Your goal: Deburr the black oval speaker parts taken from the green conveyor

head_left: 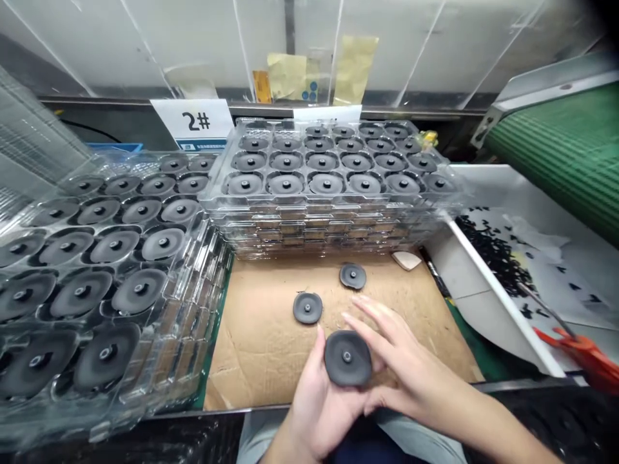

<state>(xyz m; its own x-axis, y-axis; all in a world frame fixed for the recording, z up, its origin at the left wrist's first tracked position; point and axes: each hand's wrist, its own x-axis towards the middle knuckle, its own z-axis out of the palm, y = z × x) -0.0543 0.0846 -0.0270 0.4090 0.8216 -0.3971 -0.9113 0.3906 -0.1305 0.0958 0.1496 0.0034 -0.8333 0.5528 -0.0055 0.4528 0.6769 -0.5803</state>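
Note:
A dark grey rounded-square disc with a small round hub in its middle (347, 368) rests in my left hand (319, 406), whose thumb lies along its left edge. My right hand (394, 351) is at the disc's right side, fingers stretched out and apart; whether it touches the disc I cannot tell. Two more such discs lie on the cardboard just beyond my hands: a left disc (307, 316) and a farther right disc (353, 283).
Stacked clear trays (309, 225) full of discs stand at the back, and another tray stack (186, 309) at left. On the right are a white bin (503, 322) with small black pieces, orange-handled pliers (580, 351) and a green conveyor belt (561, 138). Cardboard (256, 361) covers the work surface.

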